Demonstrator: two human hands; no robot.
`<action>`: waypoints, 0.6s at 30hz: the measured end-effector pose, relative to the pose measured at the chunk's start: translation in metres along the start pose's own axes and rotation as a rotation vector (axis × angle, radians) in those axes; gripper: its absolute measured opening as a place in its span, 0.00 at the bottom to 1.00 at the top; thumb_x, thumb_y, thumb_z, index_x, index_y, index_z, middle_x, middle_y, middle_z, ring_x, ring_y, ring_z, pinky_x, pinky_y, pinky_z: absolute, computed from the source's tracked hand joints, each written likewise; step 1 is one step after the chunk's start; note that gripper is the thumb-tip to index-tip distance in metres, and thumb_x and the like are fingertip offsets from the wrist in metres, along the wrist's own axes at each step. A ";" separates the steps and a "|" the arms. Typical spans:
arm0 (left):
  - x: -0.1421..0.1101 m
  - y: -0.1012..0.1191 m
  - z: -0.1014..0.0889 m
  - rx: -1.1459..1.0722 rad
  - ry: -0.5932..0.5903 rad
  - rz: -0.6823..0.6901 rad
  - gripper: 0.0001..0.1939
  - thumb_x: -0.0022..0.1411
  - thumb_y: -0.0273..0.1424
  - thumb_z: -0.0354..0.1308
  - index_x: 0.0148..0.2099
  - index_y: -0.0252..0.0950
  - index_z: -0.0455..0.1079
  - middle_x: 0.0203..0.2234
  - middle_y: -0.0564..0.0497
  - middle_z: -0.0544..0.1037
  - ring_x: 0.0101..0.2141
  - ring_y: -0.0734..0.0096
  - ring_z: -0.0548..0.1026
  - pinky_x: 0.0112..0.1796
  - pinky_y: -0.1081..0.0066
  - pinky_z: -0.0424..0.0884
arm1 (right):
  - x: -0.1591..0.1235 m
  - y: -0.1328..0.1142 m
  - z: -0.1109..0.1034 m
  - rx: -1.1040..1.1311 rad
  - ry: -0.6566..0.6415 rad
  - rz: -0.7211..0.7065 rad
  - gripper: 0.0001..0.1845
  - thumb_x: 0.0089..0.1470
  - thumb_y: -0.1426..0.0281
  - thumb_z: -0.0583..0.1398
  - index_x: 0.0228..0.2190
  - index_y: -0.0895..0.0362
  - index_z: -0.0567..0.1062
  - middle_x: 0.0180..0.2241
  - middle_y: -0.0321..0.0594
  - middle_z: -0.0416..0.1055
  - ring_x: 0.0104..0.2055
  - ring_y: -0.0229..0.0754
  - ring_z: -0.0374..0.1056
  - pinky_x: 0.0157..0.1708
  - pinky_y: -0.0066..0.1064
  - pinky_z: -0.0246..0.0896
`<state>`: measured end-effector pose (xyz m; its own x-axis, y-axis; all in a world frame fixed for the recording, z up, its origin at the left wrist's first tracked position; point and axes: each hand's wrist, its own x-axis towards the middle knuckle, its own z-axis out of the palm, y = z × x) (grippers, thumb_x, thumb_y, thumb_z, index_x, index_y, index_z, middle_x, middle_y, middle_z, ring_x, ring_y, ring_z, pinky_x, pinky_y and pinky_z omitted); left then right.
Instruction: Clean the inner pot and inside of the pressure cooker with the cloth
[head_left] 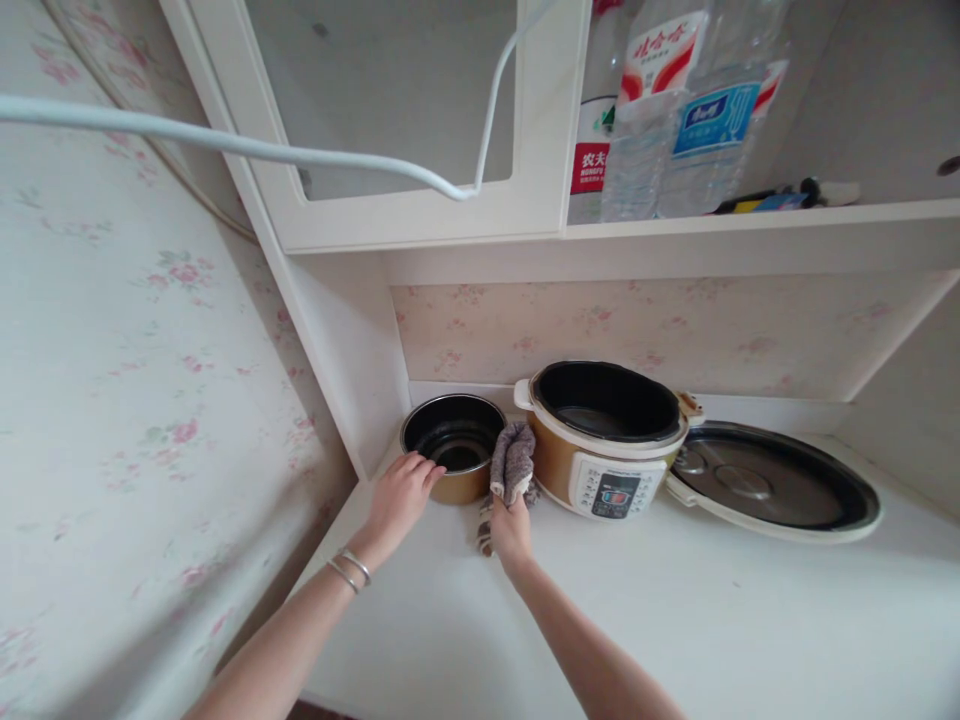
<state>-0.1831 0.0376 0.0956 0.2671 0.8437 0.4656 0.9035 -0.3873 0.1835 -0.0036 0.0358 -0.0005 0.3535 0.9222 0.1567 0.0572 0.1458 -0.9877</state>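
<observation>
One gold-sided nonstick pot (459, 489) sits just left of the electric multicooker (553, 465) — left hand (400, 497) gripping its near rim. Meanwhile the right hand (511, 530) clutches a bunched brown-gray towel (513, 460) right beside the multicooker.

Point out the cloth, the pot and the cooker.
Cloth (514, 455): head view, on its bunched upper part.
Pot (454, 447): head view, on its dark inside.
Cooker (616, 482): head view, on its front control panel.
</observation>
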 end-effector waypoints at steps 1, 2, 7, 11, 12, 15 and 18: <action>-0.002 0.011 0.003 -0.004 0.014 -0.035 0.20 0.69 0.41 0.42 0.41 0.39 0.74 0.37 0.47 0.77 0.44 0.63 0.73 0.47 0.64 0.68 | 0.001 -0.002 0.001 0.000 0.001 0.002 0.23 0.55 0.59 0.53 0.49 0.56 0.71 0.48 0.45 0.72 0.52 0.45 0.67 0.54 0.38 0.58; -0.003 0.021 0.005 -0.020 0.021 -0.058 0.21 0.70 0.40 0.41 0.43 0.39 0.74 0.40 0.46 0.76 0.43 0.63 0.73 0.46 0.64 0.69 | 0.004 -0.004 0.001 -0.002 0.005 0.006 0.23 0.55 0.58 0.53 0.48 0.56 0.71 0.48 0.46 0.72 0.52 0.45 0.67 0.53 0.37 0.59; -0.005 0.024 0.005 -0.156 -0.020 0.003 0.20 0.70 0.37 0.40 0.57 0.42 0.67 0.56 0.47 0.68 0.48 0.65 0.73 0.49 0.66 0.70 | 0.027 -0.011 -0.007 -0.021 0.028 0.037 0.26 0.55 0.56 0.53 0.50 0.58 0.70 0.50 0.49 0.71 0.54 0.49 0.66 0.54 0.42 0.58; 0.003 -0.025 -0.001 -0.053 -0.060 0.136 0.20 0.69 0.38 0.44 0.58 0.39 0.66 0.59 0.46 0.65 0.58 0.59 0.63 0.58 0.58 0.60 | 0.038 -0.010 -0.014 -0.037 0.021 0.036 0.31 0.54 0.55 0.54 0.56 0.56 0.65 0.56 0.48 0.66 0.60 0.49 0.59 0.58 0.47 0.52; 0.007 -0.036 -0.001 -0.029 -0.073 0.148 0.20 0.69 0.38 0.44 0.57 0.38 0.67 0.57 0.46 0.67 0.59 0.59 0.62 0.59 0.57 0.59 | 0.038 -0.009 -0.014 -0.042 0.018 0.037 0.31 0.54 0.55 0.54 0.56 0.56 0.65 0.56 0.48 0.65 0.60 0.50 0.58 0.59 0.47 0.51; 0.014 -0.048 0.000 -0.005 -0.105 0.164 0.17 0.69 0.37 0.46 0.51 0.39 0.72 0.48 0.46 0.75 0.55 0.60 0.66 0.56 0.59 0.62 | 0.032 -0.007 -0.010 -0.055 0.006 0.053 0.28 0.54 0.56 0.54 0.52 0.57 0.69 0.54 0.50 0.68 0.58 0.51 0.62 0.57 0.47 0.53; 0.014 -0.025 0.002 0.017 -0.117 0.128 0.16 0.68 0.38 0.46 0.45 0.39 0.74 0.40 0.45 0.77 0.48 0.60 0.72 0.50 0.60 0.68 | 0.025 -0.005 -0.004 -0.057 -0.006 0.069 0.25 0.55 0.56 0.54 0.47 0.58 0.73 0.48 0.50 0.73 0.51 0.51 0.68 0.52 0.45 0.60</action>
<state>-0.2011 0.0597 0.0953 0.4163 0.8259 0.3803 0.8651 -0.4885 0.1141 0.0084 0.0566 0.0087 0.3532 0.9314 0.0883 0.0863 0.0616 -0.9944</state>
